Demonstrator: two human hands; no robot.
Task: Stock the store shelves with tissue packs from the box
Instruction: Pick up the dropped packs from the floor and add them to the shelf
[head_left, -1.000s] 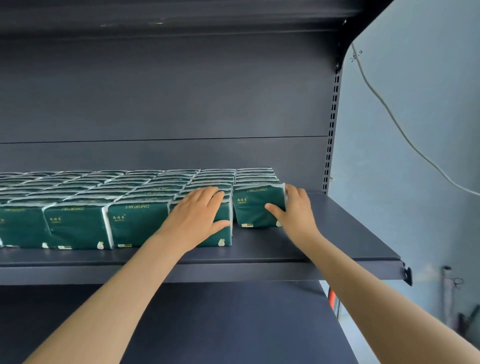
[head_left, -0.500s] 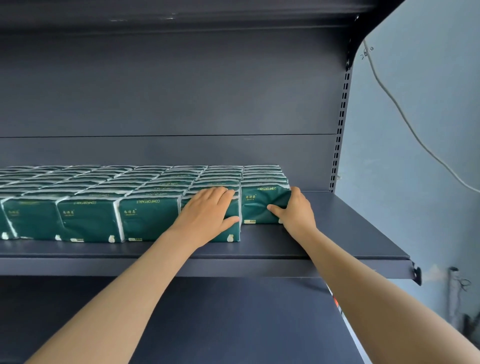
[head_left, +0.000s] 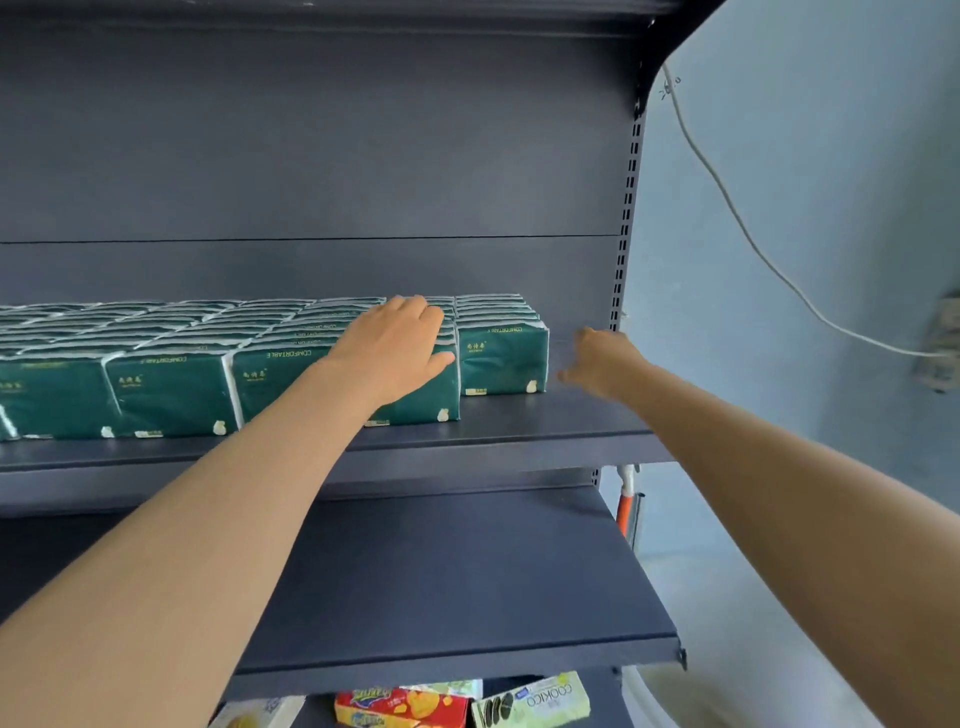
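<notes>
Standing labels-forward, tissue packs (head_left: 171, 395) run front-to-back; left fingers (head_left: 410, 314) flat atop, right fingers (head_left: 589, 338) loose, empty.

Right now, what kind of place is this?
Probably a shop aisle: dark metal shelves with slotted uprights, rows of identical green tissue packs lined up neatly, and snack boxes lower down.

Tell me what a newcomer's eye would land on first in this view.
First, the tight rows of green tissue packs covering the upper shelf almost to its right end. Then the left hand, lying flat over the front packs, and the blurred right hand, just right of the last column and holding nothing. Colourful snack boxes peek out beneath the lower shelf at the bottom edge.
</notes>
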